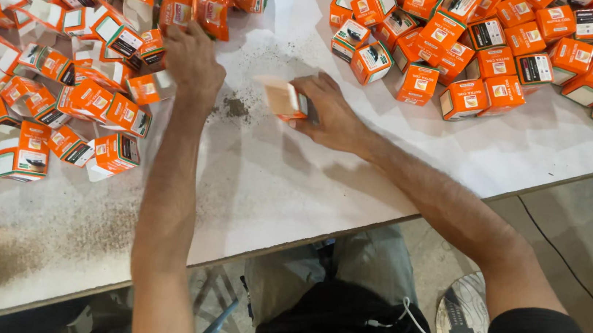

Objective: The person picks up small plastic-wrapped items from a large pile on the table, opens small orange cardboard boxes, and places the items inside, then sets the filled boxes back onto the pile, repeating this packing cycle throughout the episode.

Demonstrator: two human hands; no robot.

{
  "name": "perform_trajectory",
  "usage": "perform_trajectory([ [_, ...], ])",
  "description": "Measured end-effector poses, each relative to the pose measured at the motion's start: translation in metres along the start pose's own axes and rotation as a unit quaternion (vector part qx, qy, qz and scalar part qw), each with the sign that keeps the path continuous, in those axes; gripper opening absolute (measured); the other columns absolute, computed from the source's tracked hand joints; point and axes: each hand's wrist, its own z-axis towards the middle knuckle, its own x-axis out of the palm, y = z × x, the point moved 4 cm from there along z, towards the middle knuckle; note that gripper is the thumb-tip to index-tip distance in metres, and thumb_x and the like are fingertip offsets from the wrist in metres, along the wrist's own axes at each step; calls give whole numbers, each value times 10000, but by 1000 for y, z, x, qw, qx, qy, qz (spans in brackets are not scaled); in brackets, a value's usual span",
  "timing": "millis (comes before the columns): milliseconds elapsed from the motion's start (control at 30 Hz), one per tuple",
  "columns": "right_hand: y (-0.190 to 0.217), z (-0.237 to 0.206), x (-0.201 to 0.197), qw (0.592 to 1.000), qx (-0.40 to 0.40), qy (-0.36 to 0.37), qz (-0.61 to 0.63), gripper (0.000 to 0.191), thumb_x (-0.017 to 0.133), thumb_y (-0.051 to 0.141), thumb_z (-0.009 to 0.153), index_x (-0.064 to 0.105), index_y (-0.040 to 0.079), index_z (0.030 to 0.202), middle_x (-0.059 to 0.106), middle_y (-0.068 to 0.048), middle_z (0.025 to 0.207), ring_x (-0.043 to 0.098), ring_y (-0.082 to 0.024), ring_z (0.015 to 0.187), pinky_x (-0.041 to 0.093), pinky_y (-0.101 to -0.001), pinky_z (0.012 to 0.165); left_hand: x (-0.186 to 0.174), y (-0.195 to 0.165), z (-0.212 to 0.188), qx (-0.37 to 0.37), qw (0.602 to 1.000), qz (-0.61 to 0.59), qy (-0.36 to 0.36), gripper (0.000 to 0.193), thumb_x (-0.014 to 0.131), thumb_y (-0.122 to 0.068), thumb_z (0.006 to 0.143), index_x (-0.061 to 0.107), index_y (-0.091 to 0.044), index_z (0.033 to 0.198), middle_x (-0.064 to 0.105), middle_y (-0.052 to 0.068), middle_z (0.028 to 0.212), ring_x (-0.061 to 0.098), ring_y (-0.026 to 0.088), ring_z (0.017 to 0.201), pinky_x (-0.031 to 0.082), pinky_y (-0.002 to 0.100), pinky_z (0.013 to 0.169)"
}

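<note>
lap under desk (pixel 294 188); r hand (pixel 335 115) fingers clasp small carton (pixel 283 99), l hand (pixel 191 60) loose, reaching into flat cartons (pixel 91 93). mid-packing; next needs a fresh flat.

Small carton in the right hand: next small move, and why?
Probably carry the small carton right to the closed-box pile. The right hand has it in its grip, just clear of the white table, and it looks closed like those boxes. The left hand is already at the open-carton pile, seemingly on the next one.

Likely packing workshop: heaped orange cartons (pixel 471 38)
</note>
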Motion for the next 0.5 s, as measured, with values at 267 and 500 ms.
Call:
perform_trajectory([
  [267, -5, 0, -9, 998, 39, 31, 43, 625, 895, 207, 776, 592, 0, 1281, 591, -174, 1261, 539, -374, 1219, 436, -470, 1040, -7, 24, -58, 0, 978, -193, -78, 536, 828, -358, 894, 549, 37, 1125, 611, 258, 1096, 648, 435, 1023, 534, 514, 831],
  [500, -3, 0, -12, 993, 106, 23, 49, 659, 969, 280, 640, 652, 5, 1148, 668, -146, 1019, 647, -343, 976, 515, -443, 838, -54, -26, -123, 62, 802, -586, -97, 448, 757, -108, 922, 521, 11, 1284, 679, 200, 1125, 722, 355, 974, 599, 406, 853],
])
